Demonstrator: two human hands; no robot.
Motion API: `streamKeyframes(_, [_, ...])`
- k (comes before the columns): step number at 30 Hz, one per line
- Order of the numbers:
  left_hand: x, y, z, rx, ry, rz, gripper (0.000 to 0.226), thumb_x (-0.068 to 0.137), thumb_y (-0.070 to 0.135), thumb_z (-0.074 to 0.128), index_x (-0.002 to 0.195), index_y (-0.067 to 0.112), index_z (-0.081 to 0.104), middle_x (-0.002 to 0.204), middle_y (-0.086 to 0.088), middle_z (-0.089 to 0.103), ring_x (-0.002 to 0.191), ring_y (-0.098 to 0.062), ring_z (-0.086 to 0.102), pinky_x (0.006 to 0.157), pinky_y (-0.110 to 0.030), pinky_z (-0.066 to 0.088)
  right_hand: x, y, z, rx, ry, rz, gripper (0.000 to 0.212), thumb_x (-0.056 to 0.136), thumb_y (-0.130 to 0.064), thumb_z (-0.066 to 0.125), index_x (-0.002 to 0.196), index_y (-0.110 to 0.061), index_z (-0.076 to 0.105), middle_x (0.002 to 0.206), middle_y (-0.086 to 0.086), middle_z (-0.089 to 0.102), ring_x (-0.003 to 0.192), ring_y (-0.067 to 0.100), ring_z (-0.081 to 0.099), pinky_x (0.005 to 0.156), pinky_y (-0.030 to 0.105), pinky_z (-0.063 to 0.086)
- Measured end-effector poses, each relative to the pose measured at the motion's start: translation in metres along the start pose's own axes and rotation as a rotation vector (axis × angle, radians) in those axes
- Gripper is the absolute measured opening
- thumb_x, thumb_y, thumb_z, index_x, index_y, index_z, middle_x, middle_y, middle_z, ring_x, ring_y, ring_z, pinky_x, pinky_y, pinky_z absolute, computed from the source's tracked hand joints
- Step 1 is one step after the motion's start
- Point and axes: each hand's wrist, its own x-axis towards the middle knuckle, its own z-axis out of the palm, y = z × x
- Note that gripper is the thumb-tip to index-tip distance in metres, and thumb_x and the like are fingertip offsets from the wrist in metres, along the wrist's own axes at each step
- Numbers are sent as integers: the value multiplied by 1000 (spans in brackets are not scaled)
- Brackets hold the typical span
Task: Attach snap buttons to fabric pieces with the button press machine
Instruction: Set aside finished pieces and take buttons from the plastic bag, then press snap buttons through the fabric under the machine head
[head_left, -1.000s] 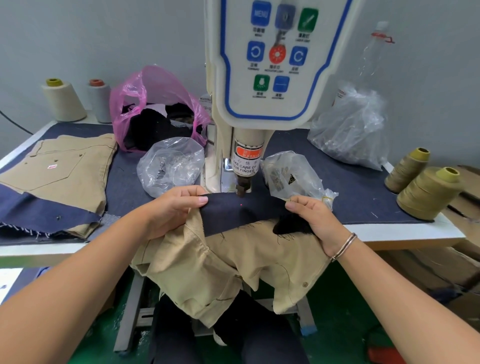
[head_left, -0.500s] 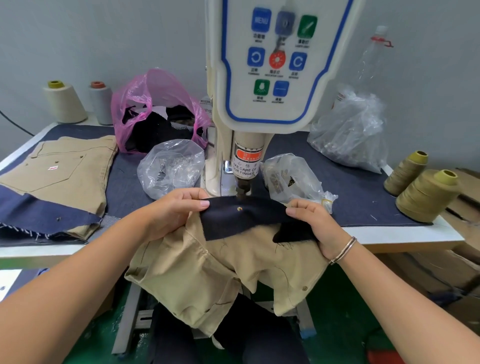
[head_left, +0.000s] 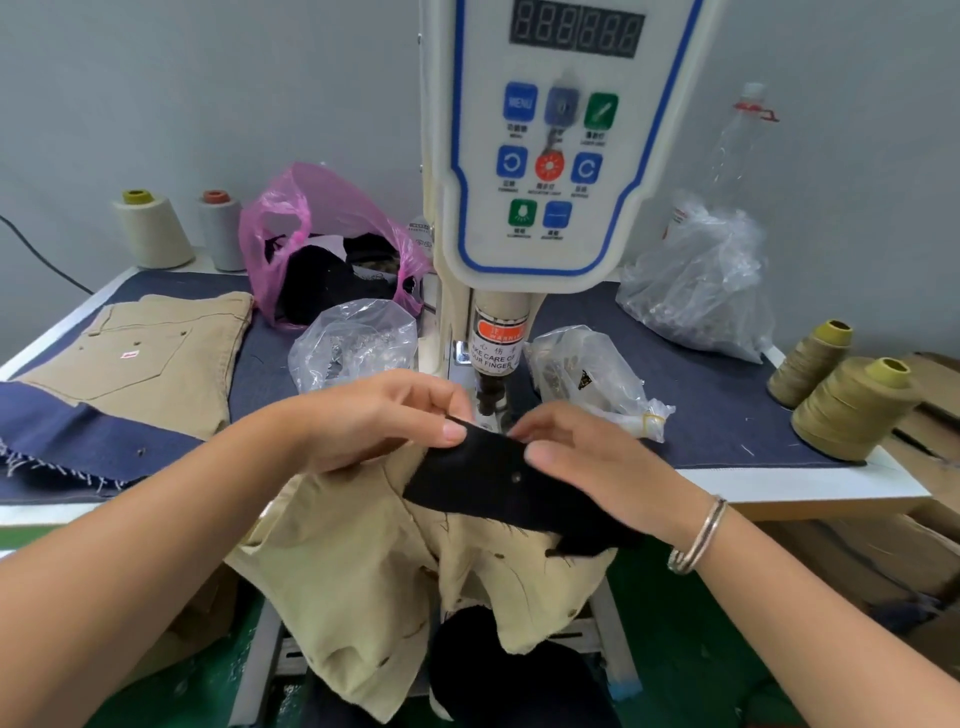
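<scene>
Left hand (head_left: 384, 415) and right hand (head_left: 587, 457) pinch the black flap (head_left: 483, 478) at centre frame; best keep fingertips clear of the press head (head_left: 491, 395).

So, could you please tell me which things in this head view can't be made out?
- Lower die of the press: hidden by both hands and the black fabric.
- Right fingertips: under that fabric.
- Contents of the clear bags: too small.
- Display: cut by the top edge, unreadable.

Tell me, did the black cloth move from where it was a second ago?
Yes. The black cloth has slid right and tilted; its snap, directly under the press head half a second ago, now sits lower and to the right of it.
</scene>
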Motion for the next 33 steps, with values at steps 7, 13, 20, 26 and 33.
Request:
streamKeyframes(7, [6,5,17,125,190,50,19,82,18,58,100,14,60,86,11,66,87,-3,60,78,-13,45,-3,-31,-3,412,-85,-57,22,80,-32,61,62,-24,71,62,-8,60,60,3,55,61,17,42])
streamKeyframes(13, [-27,-26,12,157,251,-57,59,71,42,71,125,36,49,123,16,60,116,-10,57,90,-21,45,-10,-28,-17,945,57,14,24,70,-28,65,82,-11,77,91,9,73,82,17,70,77,27,56])
streamKeyframes(20, [-57,-60,3,259,219,-264,34,84,37,69,116,26,66,118,2,68,113,-17,62,102,-38,46,-17,-35,-28,1011,144,38,64,72,-28,64,123,9,53,118,23,60,104,30,58,96,40,46])
streamKeyframes(26, [-65,-36,-12,129,454,-46,15,85,29,60,91,24,73,96,1,73,89,-13,68,76,-20,53,-25,-17,-58,747,292,70,20,76,-25,62,79,-11,75,83,10,70,75,21,65,65,26,54])
streamKeyframes(33, [-38,-24,-37,415,814,107,19,95,13,57,79,21,63,75,6,60,72,-7,54,68,-22,43,-20,36,-47,-55,192,182,36,89,-31,62,61,-9,57,57,-7,45,56,5,42,58,18,33])
